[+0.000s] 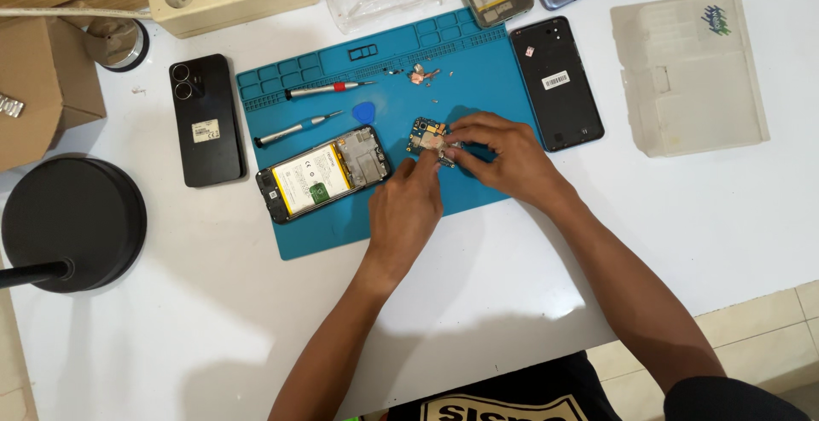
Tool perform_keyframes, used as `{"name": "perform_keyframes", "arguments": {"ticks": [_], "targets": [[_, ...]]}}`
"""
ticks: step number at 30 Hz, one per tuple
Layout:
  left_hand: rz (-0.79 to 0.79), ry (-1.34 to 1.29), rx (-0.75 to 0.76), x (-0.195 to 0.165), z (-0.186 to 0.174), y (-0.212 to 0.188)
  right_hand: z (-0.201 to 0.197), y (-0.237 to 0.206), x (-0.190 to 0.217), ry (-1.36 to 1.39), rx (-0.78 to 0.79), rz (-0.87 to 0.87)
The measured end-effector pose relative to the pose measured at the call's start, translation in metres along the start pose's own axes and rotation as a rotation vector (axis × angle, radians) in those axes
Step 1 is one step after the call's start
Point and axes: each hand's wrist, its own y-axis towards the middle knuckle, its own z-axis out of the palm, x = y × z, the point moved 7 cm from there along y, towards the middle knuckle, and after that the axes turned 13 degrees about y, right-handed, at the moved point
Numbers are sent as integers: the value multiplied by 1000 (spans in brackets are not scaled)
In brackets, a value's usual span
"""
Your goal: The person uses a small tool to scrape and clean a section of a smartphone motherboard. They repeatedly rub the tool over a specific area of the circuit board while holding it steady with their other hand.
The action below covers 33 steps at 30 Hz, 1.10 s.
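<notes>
Head view: both hands meet over a small circuit board (426, 134) on the blue mat (324, 233), right of the opened phone (324, 172). Left hand (408, 208) fingertips press its lower edge; right hand (503, 152) pinches its right side. Board looks light, stiff and fragile; best held by the edges. Fingers hide its right half; the exact part being worked cannot be made out.

Left hand (408, 203) and right hand (503, 152) fingertips meeting, apparently pinching; forearms angled inward
</notes>
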Motion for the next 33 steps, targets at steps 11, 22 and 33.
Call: {"name": "perform_keyframes", "arguments": {"ticks": [11,22,33], "targets": [[0,12,3,1,-2,1,16,-2,10,-259,-36,-171],[18,22,-1,0,-5,2,4,3,-5,-12,-42,75],[16,-1,-36,0,-12,5,0,1,-10,31,-56,212]]}}
